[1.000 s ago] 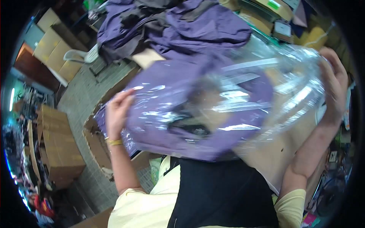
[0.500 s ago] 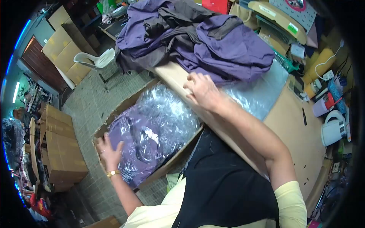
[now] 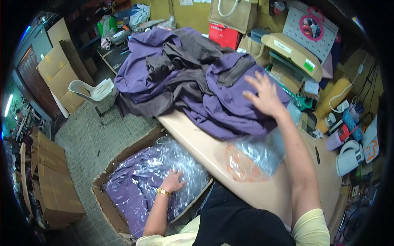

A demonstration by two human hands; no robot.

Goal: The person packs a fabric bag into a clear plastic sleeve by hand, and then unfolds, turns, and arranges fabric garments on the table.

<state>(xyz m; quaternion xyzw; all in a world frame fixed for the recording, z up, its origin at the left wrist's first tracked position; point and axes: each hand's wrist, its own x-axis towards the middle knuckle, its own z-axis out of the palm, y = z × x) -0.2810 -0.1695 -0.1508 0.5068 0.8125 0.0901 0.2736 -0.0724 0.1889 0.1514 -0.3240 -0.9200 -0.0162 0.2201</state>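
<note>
My left hand (image 3: 174,180) lies with fingers spread on clear plastic packaging (image 3: 193,174) inside an open cardboard box (image 3: 102,192). Purple garments (image 3: 127,184) wrapped in clear plastic fill the box beside that hand. My right hand (image 3: 264,95) is raised over the table, fingers apart, over or just touching the right end of a heap of purple and dark grey fabric (image 3: 230,110); contact cannot be made out. Clear plastic bags (image 3: 250,158), one with orange markings, lie on the table just below the heap.
The beige table (image 3: 262,197) runs along the box's right side. A pen-like black tool (image 3: 317,155) and a white jug (image 3: 349,158) sit at right. A white plastic chair (image 3: 94,90) stands beyond the box, and a closed cardboard box (image 3: 55,176) at left.
My left hand moved from the box's left edge onto the plastic nearer its middle. My right hand went from the table edge to the fabric heap's right end. The view tilted upward.
</note>
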